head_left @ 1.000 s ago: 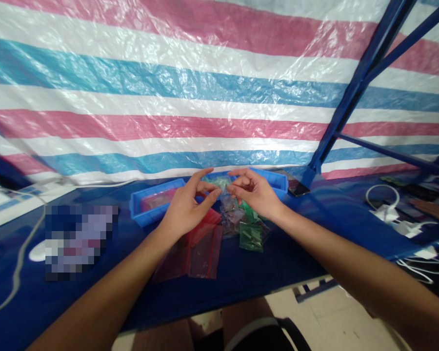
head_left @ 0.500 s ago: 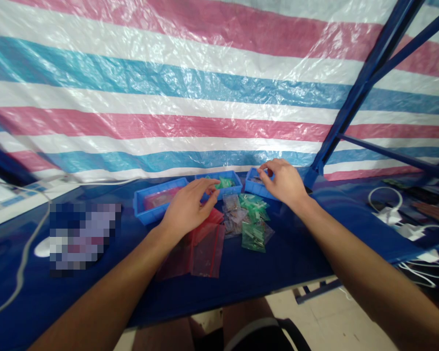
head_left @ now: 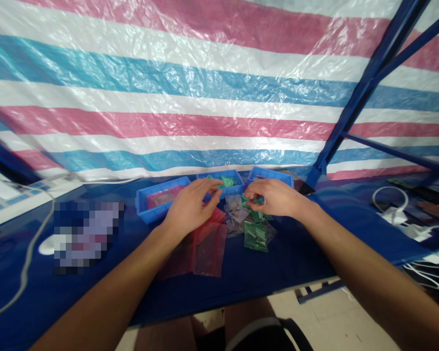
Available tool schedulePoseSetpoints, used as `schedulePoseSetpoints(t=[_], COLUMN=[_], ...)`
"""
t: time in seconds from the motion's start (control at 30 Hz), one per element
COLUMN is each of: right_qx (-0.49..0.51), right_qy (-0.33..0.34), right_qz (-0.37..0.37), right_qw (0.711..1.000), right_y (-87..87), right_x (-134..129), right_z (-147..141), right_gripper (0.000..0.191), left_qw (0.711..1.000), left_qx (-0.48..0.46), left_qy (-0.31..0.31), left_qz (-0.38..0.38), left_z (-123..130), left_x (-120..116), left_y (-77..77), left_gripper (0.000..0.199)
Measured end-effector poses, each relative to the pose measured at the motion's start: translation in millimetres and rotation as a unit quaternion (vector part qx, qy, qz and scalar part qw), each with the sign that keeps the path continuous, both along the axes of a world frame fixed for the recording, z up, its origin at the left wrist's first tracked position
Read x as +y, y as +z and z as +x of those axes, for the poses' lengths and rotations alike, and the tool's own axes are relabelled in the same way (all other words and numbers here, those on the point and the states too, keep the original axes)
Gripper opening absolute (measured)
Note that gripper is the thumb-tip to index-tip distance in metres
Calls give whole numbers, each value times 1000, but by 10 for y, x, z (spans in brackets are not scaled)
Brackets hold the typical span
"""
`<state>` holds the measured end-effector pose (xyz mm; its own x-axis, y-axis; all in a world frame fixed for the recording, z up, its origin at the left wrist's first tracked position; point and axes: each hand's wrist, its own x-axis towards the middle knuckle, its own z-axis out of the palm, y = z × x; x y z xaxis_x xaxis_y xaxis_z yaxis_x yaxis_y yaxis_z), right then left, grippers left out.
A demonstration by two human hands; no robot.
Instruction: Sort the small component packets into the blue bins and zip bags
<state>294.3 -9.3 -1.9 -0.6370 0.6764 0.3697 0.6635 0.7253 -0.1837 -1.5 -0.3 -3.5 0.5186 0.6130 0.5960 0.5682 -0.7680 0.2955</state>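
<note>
Three blue bins stand in a row at the back of the blue table: the left bin (head_left: 149, 215) with red bags, the middle bin (head_left: 237, 189) with green bags, the right bin (head_left: 274, 173) partly behind my right hand. My left hand (head_left: 192, 204) hovers over red zip bags (head_left: 210, 248), thumb and fingertips brought close together; what they hold, if anything, is too small to name. Over the pile of clear bags (head_left: 236, 214) and green bags (head_left: 256, 236), my right hand (head_left: 272, 197) has its fingers curled in a pinch, its tips at the green bags.
A pixelated object (head_left: 88, 239) and a white cable (head_left: 25, 273) lie on the left. Chargers and cables (head_left: 395, 212) are at the right. Blue metal posts (head_left: 354, 107) rise in front of a striped plastic sheet (head_left: 190, 97).
My right hand has moved from the right bin down and to the left, over the green bags. My left hand has stayed nearly in place. The view has shifted slightly.
</note>
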Motion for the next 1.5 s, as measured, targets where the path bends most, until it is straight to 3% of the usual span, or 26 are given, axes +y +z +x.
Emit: schedulePoseSetpoints(t=[0.17,0.33,0.43,0.6,0.73,1.1,1.3,1.4,1.5], right_qx=[34,156,278,430,493,536,505,525,537], right_qy=[-3,-35,-46,5,48,18,59,43,41], right_qz=[22,31,9,-72,-137,-197,-330,-334,-325], right_qw=[999,987,960,900,858,821,795,782,777], right_y=[12,99,114,26,-45,-42,-114,-138,-143], right_x=[-4,-60,-80,-81,-92,-129,-96,-64,-40], right_z=[23,45,15,-148,-312,-482,-500,-497,-482], right_gripper=[21,5,13,28,32,44,55,53,50], left_qw=[1000,1000,999,990,973,944,907,910,937], left_qx=[1,-7,-28,-75,-115,-207,-298,-285,-239], left_qy=[-3,-27,-41,-50,-103,-110,-134,-136,-135], left_qz=[-6,-8,-18,-110,-173,-230,-266,-268,-215], left_z=[9,28,44,80,115,158,158,145,131], left_x=[-8,-34,-58,-83,-90,-37,-5,-3,-31], left_y=[0,11,22,20,-3,-61,-44,-64,-58], left_gripper=[33,30,36,71,62,41,48,51,54])
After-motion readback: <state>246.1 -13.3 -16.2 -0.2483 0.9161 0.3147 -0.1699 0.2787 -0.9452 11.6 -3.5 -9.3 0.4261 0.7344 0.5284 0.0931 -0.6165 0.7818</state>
